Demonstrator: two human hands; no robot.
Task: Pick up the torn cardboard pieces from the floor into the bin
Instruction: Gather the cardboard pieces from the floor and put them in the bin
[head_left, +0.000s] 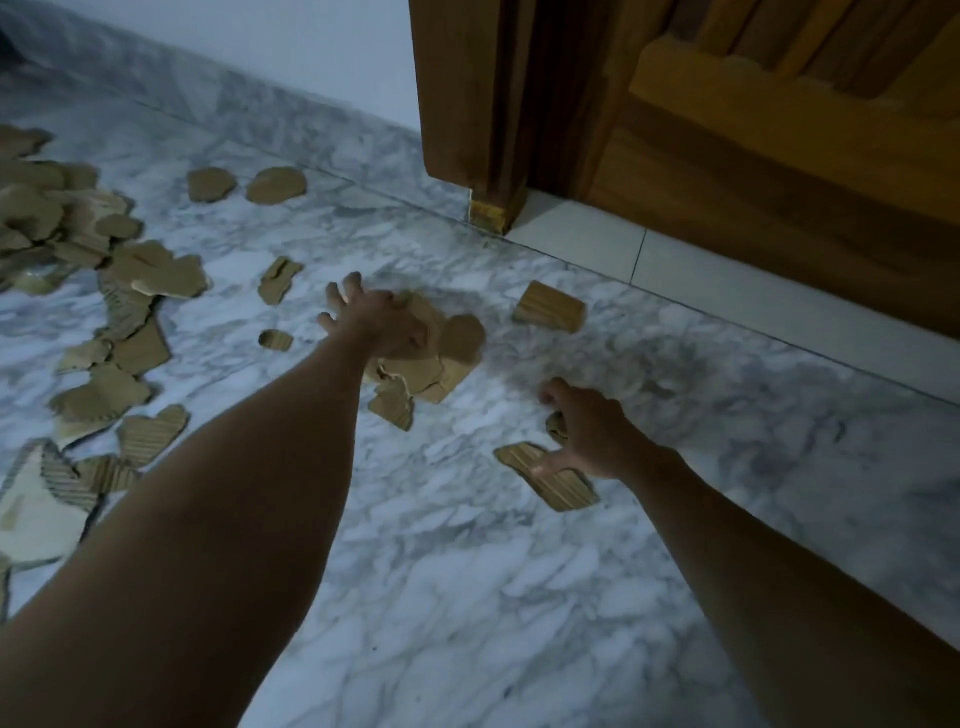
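Observation:
Torn brown cardboard pieces lie scattered over the marble floor (467, 545). My left hand (376, 322) reaches forward with fingers spread and rests on top of a small heap of cardboard pieces (441, 358) in the middle. My right hand (587, 431) hovers low at the right with its fingers curled. A small cardboard scrap (556, 425) shows between its fingers and thumb. Its thumb touches a flat corrugated piece (558, 486) on the floor. A thick folded piece (550, 306) lies beyond, near the door. No bin is in view.
A large spread of cardboard pieces (104, 270) covers the floor at the left, with two rounded pieces (249, 184) near the wall. A wooden door and frame (675, 130) stand at the upper right above a pale threshold strip (597, 249).

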